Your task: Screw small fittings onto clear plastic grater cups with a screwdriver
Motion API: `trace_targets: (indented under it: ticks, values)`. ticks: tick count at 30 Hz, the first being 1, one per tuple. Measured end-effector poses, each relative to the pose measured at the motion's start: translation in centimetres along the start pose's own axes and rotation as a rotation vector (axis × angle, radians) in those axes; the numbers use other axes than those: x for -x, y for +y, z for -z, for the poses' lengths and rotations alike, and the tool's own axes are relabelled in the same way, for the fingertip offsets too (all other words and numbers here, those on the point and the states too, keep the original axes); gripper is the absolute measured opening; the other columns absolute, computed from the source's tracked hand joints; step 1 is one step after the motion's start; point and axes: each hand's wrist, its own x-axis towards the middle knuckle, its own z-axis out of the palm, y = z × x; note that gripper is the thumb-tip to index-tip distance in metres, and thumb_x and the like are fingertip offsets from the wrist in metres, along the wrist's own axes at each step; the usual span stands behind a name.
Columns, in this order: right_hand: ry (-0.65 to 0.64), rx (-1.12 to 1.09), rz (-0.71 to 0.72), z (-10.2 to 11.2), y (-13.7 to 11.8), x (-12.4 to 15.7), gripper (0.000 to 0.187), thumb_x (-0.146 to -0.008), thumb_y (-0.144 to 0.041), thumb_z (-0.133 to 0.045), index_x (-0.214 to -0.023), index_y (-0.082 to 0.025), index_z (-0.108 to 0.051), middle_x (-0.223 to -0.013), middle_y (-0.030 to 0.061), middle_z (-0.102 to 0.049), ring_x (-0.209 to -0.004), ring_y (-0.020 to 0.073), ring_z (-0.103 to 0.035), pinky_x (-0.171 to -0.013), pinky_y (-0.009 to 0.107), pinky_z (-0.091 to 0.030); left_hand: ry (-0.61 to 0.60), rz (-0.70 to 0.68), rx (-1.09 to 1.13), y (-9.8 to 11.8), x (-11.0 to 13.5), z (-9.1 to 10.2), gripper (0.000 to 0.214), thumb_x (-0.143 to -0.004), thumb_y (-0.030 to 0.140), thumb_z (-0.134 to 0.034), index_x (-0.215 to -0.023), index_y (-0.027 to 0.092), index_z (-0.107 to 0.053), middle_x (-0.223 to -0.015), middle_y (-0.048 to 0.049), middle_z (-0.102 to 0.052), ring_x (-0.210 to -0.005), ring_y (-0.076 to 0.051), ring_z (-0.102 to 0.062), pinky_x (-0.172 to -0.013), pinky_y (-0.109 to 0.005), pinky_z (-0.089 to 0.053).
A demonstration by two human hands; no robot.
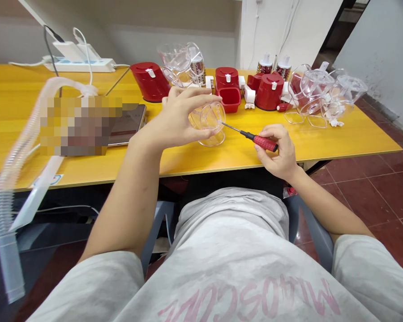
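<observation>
My left hand (183,114) is closed round a clear plastic part (212,117) with a round body and a ring-shaped base, held just over the yellow table. Between the fingers of my right hand (279,150) is a screwdriver (263,142) with a red and black handle. Its thin metal shaft points left, and the tip meets or nearly meets the clear part's right side; exact contact is too small to make out. Behind my left hand stands a red housing (150,82) with a white tab.
More red housings (269,91), a red open box (230,99) and clear plastic parts (317,85) line the back of the yellow table (349,141). At left lie a tablet-like device (127,125), a ribbed translucent hose (6,197) and a white power strip (94,65).
</observation>
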Motion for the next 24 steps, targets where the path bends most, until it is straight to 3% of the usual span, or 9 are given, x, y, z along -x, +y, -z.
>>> trace_targets:
  ticks: [3,9,17,22,24]
  values:
    - [0.0,0.004,0.019,0.1,0.0,-0.1,0.039,-0.119,-0.026,-0.078,-0.156,-0.034,-0.071,-0.13,0.0096,-0.081,-0.117,0.0333,-0.084,-0.098,0.054,-0.076,0.0,0.007,-0.005,0.1,0.0,0.0,0.104,-0.096,0.102,-0.08,-0.184,0.048,-0.074,-0.201,-0.0003,-0.056,-0.18,-0.061,-0.045,-0.144,-0.096,-0.037]
    - [-0.038,0.028,0.04,0.4,-0.2,-0.7,0.04,-0.116,-0.021,-0.076,-0.153,-0.035,-0.072,-0.128,0.0099,-0.084,-0.118,0.0356,-0.086,-0.1,0.057,-0.076,0.002,0.011,-0.004,0.0,-0.1,-0.1,0.104,-0.093,0.101,-0.079,-0.183,0.05,-0.074,-0.202,0.0018,-0.056,-0.182,-0.061,-0.046,-0.139,-0.097,-0.041]
    - [-0.068,0.039,-0.002,0.6,-0.4,-0.8,0.035,-0.114,-0.02,-0.072,-0.147,-0.032,-0.074,-0.13,0.0117,-0.086,-0.125,0.0375,-0.086,-0.106,0.06,-0.076,0.019,0.024,0.001,0.3,-0.1,-0.4,0.123,-0.086,0.116,-0.068,-0.183,0.039,-0.075,-0.202,0.0056,-0.056,-0.181,-0.056,-0.043,-0.143,-0.096,-0.038]
    - [-0.08,0.073,-0.172,0.8,-0.5,-0.1,0.031,-0.116,-0.028,-0.075,-0.147,-0.031,-0.073,-0.13,0.008,-0.084,-0.087,0.024,-0.075,-0.074,0.041,-0.068,0.021,0.011,-0.022,0.5,0.0,-0.3,0.121,-0.092,0.113,-0.062,-0.183,0.034,-0.075,-0.201,0.0034,-0.057,-0.18,-0.056,-0.043,-0.144,-0.094,-0.038]
    - [-0.049,0.085,-0.211,0.7,-0.7,0.1,0.029,-0.117,-0.034,-0.077,-0.145,-0.031,-0.072,-0.125,0.0064,-0.083,-0.081,0.0219,-0.071,-0.068,0.038,-0.063,0.023,0.006,-0.032,0.7,0.1,-0.3,0.121,-0.095,0.112,-0.062,-0.185,0.031,-0.074,-0.201,0.0011,-0.057,-0.18,-0.056,-0.044,-0.146,-0.093,-0.037]
